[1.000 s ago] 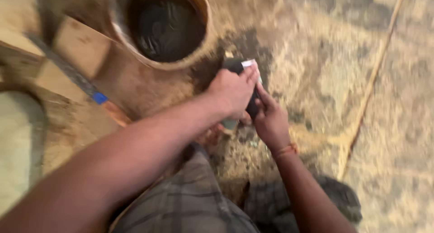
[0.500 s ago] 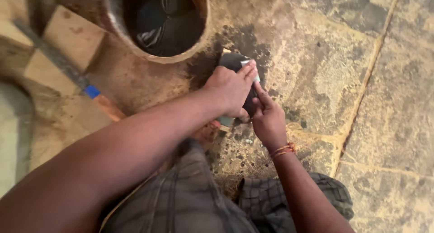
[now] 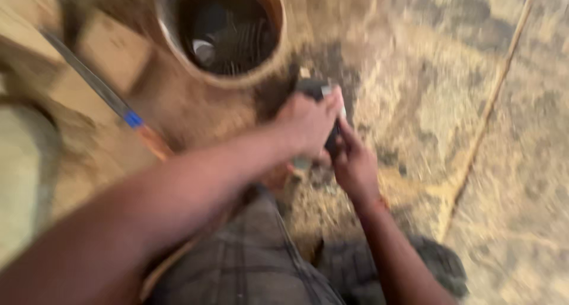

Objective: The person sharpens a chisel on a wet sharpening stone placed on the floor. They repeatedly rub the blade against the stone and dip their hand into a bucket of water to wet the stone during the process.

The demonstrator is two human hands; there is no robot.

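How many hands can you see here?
2. The left hand is in the middle, clasped over a small dark object just below the round brown container. The right hand is right beside it, touching the same object from below.

Beneath me lies a mottled stone floor [image 3: 427,74], tan with grey patches, and a thin pale joint line [image 3: 486,112] runs slantwise across it to my right. Ahead stands a round brown pot [image 3: 172,56], dark inside. To my left lie wooden blocks [image 3: 109,47] on dusty ground. The light is warm and dim, and everything looks blurred.
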